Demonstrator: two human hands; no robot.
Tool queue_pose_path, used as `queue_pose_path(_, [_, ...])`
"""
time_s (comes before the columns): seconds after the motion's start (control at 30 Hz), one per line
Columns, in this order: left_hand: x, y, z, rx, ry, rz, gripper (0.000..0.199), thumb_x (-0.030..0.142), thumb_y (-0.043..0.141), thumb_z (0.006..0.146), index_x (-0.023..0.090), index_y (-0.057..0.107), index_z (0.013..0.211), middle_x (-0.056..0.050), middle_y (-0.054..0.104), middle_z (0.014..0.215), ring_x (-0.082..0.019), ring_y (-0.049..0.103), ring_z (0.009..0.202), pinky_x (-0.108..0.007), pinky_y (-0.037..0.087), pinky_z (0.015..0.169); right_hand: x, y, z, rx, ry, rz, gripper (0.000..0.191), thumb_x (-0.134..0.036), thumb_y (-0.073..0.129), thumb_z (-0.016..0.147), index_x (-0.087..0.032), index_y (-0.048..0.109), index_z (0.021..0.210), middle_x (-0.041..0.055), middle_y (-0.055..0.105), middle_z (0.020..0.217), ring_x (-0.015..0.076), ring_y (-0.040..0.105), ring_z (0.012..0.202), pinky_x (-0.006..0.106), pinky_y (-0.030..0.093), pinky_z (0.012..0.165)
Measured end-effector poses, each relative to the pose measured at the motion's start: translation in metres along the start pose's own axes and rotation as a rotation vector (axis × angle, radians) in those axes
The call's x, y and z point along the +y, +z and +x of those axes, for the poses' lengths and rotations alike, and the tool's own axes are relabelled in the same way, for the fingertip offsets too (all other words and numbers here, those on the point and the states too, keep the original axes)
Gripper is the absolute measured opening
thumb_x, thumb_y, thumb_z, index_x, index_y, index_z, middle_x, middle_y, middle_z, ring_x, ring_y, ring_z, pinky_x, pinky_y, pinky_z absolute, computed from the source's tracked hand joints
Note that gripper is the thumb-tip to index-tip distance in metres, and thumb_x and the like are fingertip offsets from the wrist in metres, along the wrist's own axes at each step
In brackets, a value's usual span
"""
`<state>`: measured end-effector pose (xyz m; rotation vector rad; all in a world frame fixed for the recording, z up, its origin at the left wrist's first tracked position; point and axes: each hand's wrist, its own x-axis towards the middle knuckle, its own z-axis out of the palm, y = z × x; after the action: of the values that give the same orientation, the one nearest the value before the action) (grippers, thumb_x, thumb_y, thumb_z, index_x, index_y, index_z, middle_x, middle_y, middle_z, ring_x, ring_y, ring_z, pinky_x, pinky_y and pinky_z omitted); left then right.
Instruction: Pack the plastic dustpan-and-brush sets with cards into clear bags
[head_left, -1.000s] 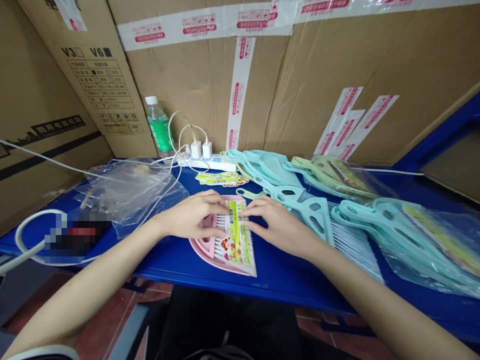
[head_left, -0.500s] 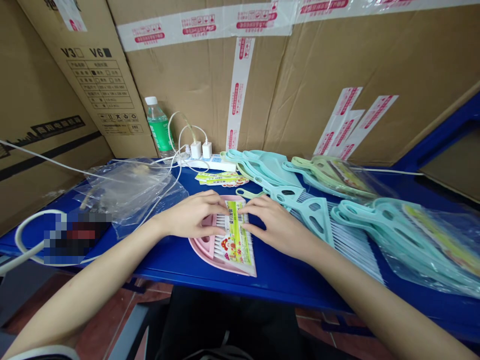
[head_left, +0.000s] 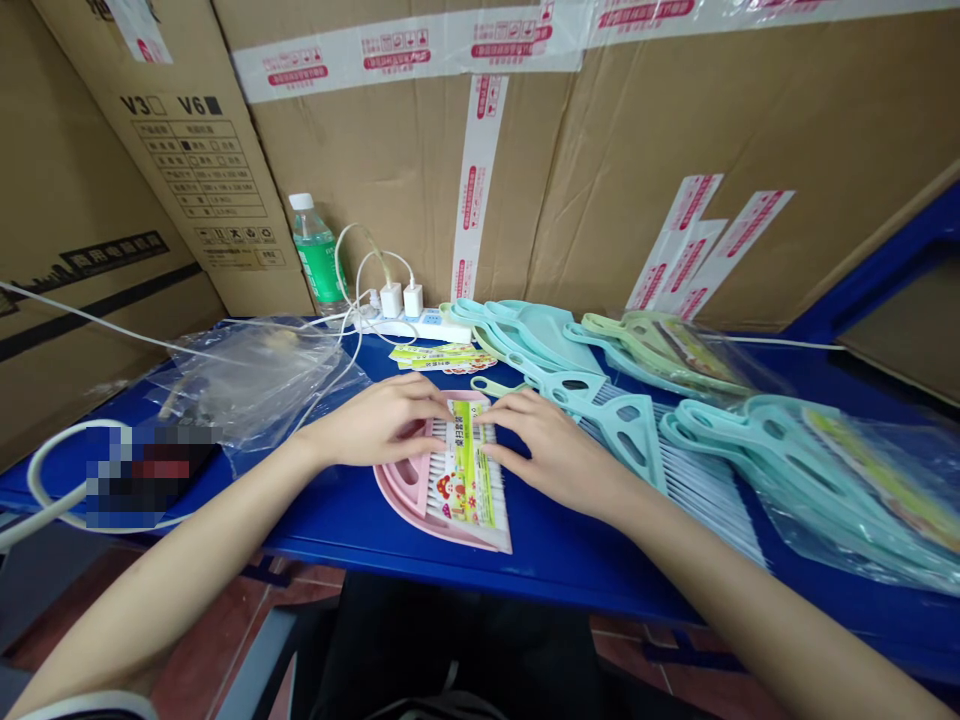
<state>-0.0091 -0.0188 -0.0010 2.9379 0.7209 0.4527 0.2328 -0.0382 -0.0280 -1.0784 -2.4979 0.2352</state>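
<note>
Your left hand (head_left: 379, 425) and right hand (head_left: 555, 455) lie flat, grips apart, on the brush (head_left: 469, 480) in the pink dustpan (head_left: 405, 510), hiding its top edge; pixelated object (head_left: 142, 475) at nine o'clock unreadable.

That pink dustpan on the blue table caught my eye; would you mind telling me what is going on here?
A person has both bare hands on a pink dustpan with a white-bristled brush set in it, under a printed yellow-green label. The left hand lies over the bristles, the right hand beside the label. Mint-green dustpan sets lie to the right on the blue table, some in clear plastic.
</note>
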Motion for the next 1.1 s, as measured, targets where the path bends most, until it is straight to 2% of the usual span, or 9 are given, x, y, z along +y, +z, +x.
queue_pose_path(0.13, [-0.008, -0.002, -0.004, 0.083, -0.103, 0.203, 0.031, 0.035, 0.043, 0.098, 0.015, 0.068, 0.099, -0.009, 0.068, 0.094, -0.021, 0.062, 0.088, -0.035, 0.05, 0.083, -0.001, -0.003, 0.001, 0.001, 0.047, -0.045, 0.026, -0.02, 0.054, 0.091, -0.018, 0.069, 0.111, 0.0126, 0.069, 0.105, 0.0298, 0.06, 0.103, 0.048, 0.047, 0.092])
queue_pose_path(0.23, [-0.013, -0.002, -0.006, 0.072, -0.225, 0.374, 0.031, 0.034, 0.043, 0.097, 0.017, 0.066, 0.087, -0.007, 0.067, 0.083, -0.021, 0.061, 0.079, -0.034, 0.049, 0.076, -0.002, -0.004, 0.001, -0.015, 0.065, -0.079, 0.026, -0.016, 0.049, 0.091, -0.019, 0.069, 0.107, 0.0112, 0.07, 0.099, 0.0286, 0.064, 0.097, 0.046, 0.05, 0.087])
queue_pose_path(0.3, [-0.013, -0.002, -0.006, 0.039, -0.281, 0.401, 0.032, 0.036, 0.043, 0.097, 0.017, 0.064, 0.081, -0.007, 0.066, 0.077, -0.021, 0.061, 0.073, -0.031, 0.047, 0.068, -0.002, -0.004, 0.002, -0.033, 0.075, -0.081, 0.026, -0.014, 0.047, 0.091, -0.02, 0.069, 0.103, 0.0102, 0.072, 0.098, 0.0274, 0.066, 0.093, 0.043, 0.05, 0.084])
queue_pose_path(0.43, [-0.011, -0.002, -0.005, -0.029, -0.4, 0.322, 0.031, 0.034, 0.042, 0.095, 0.019, 0.059, 0.074, -0.004, 0.066, 0.072, -0.018, 0.059, 0.062, -0.027, 0.039, 0.056, -0.002, -0.003, 0.001, -0.035, 0.077, -0.102, 0.024, -0.013, 0.047, 0.09, -0.023, 0.068, 0.097, 0.0071, 0.074, 0.096, 0.0245, 0.068, 0.087, 0.037, 0.051, 0.076])
queue_pose_path(0.57, [-0.01, 0.0, -0.003, -0.103, -0.493, 0.234, 0.024, 0.029, 0.043, 0.093, 0.019, 0.061, 0.08, -0.003, 0.067, 0.071, -0.017, 0.059, 0.059, -0.026, 0.036, 0.055, -0.004, -0.004, 0.001, -0.039, 0.071, -0.142, 0.023, -0.013, 0.05, 0.088, -0.023, 0.069, 0.096, 0.003, 0.07, 0.078, 0.0199, 0.065, 0.071, 0.031, 0.048, 0.066])
queue_pose_path(0.63, [-0.01, 0.001, -0.002, -0.128, -0.509, 0.181, 0.023, 0.028, 0.042, 0.092, 0.019, 0.062, 0.085, -0.002, 0.067, 0.07, -0.016, 0.059, 0.058, -0.025, 0.036, 0.055, -0.006, -0.005, 0.002, -0.063, 0.086, -0.155, 0.022, -0.013, 0.051, 0.088, -0.022, 0.069, 0.095, 0.0022, 0.069, 0.074, 0.0192, 0.064, 0.069, 0.03, 0.047, 0.065])
queue_pose_path(0.83, [-0.009, 0.003, -0.001, -0.158, -0.551, 0.048, 0.018, 0.032, 0.047, 0.09, 0.019, 0.059, 0.095, 0.002, 0.064, 0.065, -0.014, 0.058, 0.056, -0.024, 0.037, 0.055, -0.01, -0.009, 0.003, -0.108, 0.143, -0.141, 0.023, -0.013, 0.051, 0.089, -0.02, 0.07, 0.1, 0.0055, 0.074, 0.089, 0.0214, 0.068, 0.081, 0.031, 0.048, 0.071])
queue_pose_path(0.97, [-0.011, 0.003, -0.002, -0.136, -0.537, -0.035, 0.019, 0.032, 0.044, 0.092, 0.021, 0.057, 0.099, 0.004, 0.062, 0.064, -0.014, 0.058, 0.056, -0.024, 0.037, 0.057, -0.01, -0.009, 0.003, -0.115, 0.152, -0.136, 0.026, -0.015, 0.047, 0.092, -0.021, 0.07, 0.102, 0.0073, 0.074, 0.105, 0.0252, 0.069, 0.094, 0.035, 0.049, 0.08])
queue_pose_path(1.1, [-0.013, 0.004, -0.004, -0.125, -0.533, -0.116, 0.022, 0.035, 0.042, 0.092, 0.02, 0.056, 0.1, 0.003, 0.063, 0.065, -0.014, 0.057, 0.056, -0.024, 0.038, 0.058, -0.011, -0.01, 0.003, -0.128, 0.189, -0.124, 0.029, -0.017, 0.045, 0.093, -0.021, 0.068, 0.11, 0.0091, 0.073, 0.111, 0.0282, 0.068, 0.098, 0.04, 0.05, 0.083])
